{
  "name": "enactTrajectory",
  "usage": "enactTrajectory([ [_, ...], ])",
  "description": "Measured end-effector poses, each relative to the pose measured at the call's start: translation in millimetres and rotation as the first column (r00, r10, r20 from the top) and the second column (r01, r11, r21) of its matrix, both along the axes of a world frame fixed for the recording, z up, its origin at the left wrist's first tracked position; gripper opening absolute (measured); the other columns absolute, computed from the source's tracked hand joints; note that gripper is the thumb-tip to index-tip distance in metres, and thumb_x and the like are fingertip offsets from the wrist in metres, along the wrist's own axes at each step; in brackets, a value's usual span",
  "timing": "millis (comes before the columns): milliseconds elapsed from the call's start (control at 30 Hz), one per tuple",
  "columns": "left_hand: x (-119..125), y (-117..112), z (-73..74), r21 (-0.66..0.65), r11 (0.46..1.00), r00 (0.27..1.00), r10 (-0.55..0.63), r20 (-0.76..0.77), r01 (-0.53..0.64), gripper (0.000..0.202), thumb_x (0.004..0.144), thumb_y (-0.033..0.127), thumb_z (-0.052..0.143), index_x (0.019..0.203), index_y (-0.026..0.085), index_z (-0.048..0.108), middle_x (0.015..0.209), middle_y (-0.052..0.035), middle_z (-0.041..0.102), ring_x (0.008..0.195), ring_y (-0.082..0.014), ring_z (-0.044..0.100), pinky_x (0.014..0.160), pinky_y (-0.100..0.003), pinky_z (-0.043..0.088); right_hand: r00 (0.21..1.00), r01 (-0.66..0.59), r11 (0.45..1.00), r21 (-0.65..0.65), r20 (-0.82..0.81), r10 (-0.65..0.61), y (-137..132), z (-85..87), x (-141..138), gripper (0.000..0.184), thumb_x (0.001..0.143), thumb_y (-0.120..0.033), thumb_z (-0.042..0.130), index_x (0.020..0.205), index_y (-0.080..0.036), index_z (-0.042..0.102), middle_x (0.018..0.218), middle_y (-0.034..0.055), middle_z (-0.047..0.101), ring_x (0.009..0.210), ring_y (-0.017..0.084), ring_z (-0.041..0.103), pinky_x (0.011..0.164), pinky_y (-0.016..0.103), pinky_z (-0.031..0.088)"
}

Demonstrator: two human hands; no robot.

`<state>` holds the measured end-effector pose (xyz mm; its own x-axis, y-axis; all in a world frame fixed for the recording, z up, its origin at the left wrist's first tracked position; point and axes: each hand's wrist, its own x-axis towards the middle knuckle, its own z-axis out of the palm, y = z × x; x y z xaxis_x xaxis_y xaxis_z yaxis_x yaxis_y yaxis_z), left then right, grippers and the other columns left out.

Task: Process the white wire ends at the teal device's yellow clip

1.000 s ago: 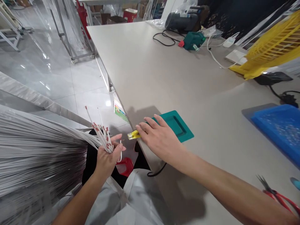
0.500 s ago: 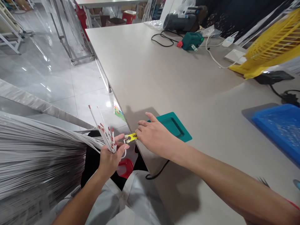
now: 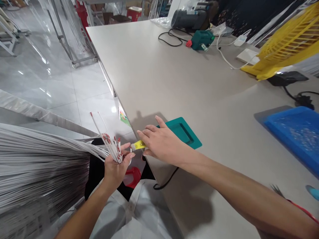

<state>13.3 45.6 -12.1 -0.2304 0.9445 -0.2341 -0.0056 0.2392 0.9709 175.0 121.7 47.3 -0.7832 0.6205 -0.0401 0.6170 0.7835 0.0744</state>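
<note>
My left hand (image 3: pixel 116 171) is closed round a bunch of thin white wires (image 3: pixel 113 151) with reddish ends, most of them pointing up. A small yellow tool (image 3: pixel 139 144) with a pale tip reaches from under my right hand to the fingertips of my left. My right hand (image 3: pixel 161 142) is closed on this tool at the table edge, its upper fingers stretched out over it. One white wire bends at the tool's tip; the exact contact is too small to make out. Behind the right hand lies a teal tray (image 3: pixel 183 131), partly covered by it.
A thick sheaf of white wires (image 3: pixel 45 159) hangs at the left. On the grey table (image 3: pixel 149 73) stand a blue tray (image 3: pixel 296 129), a yellow fan (image 3: pixel 286 43), a green device (image 3: pixel 203 39) and a dark motor (image 3: pixel 186 19). A red stool (image 3: pixel 133 176) shows below.
The yellow tool has turned, so its face with the metal parts no longer shows. My right index finger now stretches further over it. The view has shifted slightly.
</note>
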Motion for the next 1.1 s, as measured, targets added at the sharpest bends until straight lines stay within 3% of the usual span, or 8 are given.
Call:
enactTrajectory([
  [67,-1,-2,-1.0,-0.020,1.000,1.000,0.002,0.017,-0.002,0.033,0.065,0.022,0.071,0.097,0.017,0.066,0.062,0.0014,0.064,0.052,-0.0109,0.053,0.053,-0.023,0.045,1.000,-0.003,1.000,0.012,0.002,0.003,-1,-0.9,1,0.064,0.070,-0.041,0.070,0.120,-0.007,0.050,0.094,0.0146,0.066,0.094,0.028,0.055,0.097,0.053,0.026],
  [333,-13,-9,6.3,-0.070,0.997,1.000,0.017,0.025,-0.015,0.037,0.066,0.028,0.070,0.101,0.015,0.064,0.062,0.0025,0.063,0.043,-0.0058,0.044,0.041,-0.019,0.036,1.000,0.008,1.000,0.017,0.011,-0.008,0,0.8,1,0.063,0.069,-0.047,0.069,0.117,-0.010,0.053,0.088,0.0113,0.067,0.092,0.027,0.057,0.099,0.052,0.025],
  [433,-19,-11,7.1,-0.073,0.997,0.998,0.032,0.048,-0.028,0.035,0.067,0.029,0.070,0.098,0.015,0.062,0.065,0.0017,0.064,0.041,-0.0046,0.041,0.039,-0.019,0.033,0.993,0.009,1.000,0.024,-0.118,-0.006,-3,3.2,1,0.063,0.069,-0.054,0.065,0.114,-0.010,0.056,0.093,0.0128,0.066,0.101,0.031,0.053,0.097,0.054,0.030],
  [500,-22,-12,7.1,-0.068,0.997,0.995,0.044,0.089,-0.038,0.029,0.067,0.028,0.070,0.092,0.016,0.061,0.064,0.0023,0.063,0.040,-0.0034,0.039,0.039,-0.018,0.032,0.962,0.003,0.999,0.044,-0.272,0.009,-10,3.5,-3,0.048,0.077,-0.046,0.061,0.110,-0.011,0.058,0.096,0.0122,0.065,0.099,0.028,0.054,0.092,0.047,0.039],
  [600,-27,-14,7.5,-0.043,0.999,0.984,0.041,0.175,-0.034,0.020,0.071,0.027,0.068,0.084,0.017,0.058,0.060,0.0041,0.060,0.039,-0.0022,0.036,0.037,-0.016,0.029,0.849,0.062,0.998,0.029,-0.528,-0.037,-29,-2.6,-12,0.022,0.087,-0.022,0.049,0.102,-0.012,0.061,0.092,0.0101,0.065,0.083,0.019,0.059,0.074,0.032,0.050],
  [733,-32,-17,8.0,-0.030,1.000,0.954,0.016,0.300,-0.007,0.015,0.073,0.026,0.067,0.081,0.017,0.058,0.064,0.0027,0.062,0.038,-0.0017,0.036,0.035,-0.015,0.026,0.656,-0.009,0.964,-0.267,-0.729,-0.196,-49,-19.4,-29,0.022,0.087,-0.018,0.047,0.102,-0.013,0.062,0.092,0.0101,0.064,0.082,0.017,0.060,0.070,0.028,0.051],
  [867,-32,-20,7.7,-0.045,0.998,0.934,-0.015,0.356,0.033,0.013,0.072,0.025,0.068,0.077,0.016,0.060,0.048,0.0065,0.052,0.037,-0.0020,0.034,0.034,-0.014,0.024,0.452,-0.096,0.837,-0.539,-0.773,-0.446,-52,-29.2,-42,0.015,0.083,-0.022,0.056,0.090,-0.018,0.068,0.081,0.0062,0.063,0.074,0.014,0.060,0.064,0.025,0.051],
  [1100,-31,-22,11.4,-0.074,0.991,0.940,-0.082,0.332,0.113,0.013,0.073,0.027,0.066,0.074,0.015,0.062,0.055,0.0030,0.059,0.039,-0.0017,0.035,0.037,-0.016,0.025,0.168,-0.293,0.691,-0.661,-0.747,-0.643,-53,-41.1,-51,0.011,0.077,-0.022,0.063,0.082,-0.025,0.072,0.066,0.0026,0.065,0.072,0.014,0.058,0.057,0.024,0.050],
])
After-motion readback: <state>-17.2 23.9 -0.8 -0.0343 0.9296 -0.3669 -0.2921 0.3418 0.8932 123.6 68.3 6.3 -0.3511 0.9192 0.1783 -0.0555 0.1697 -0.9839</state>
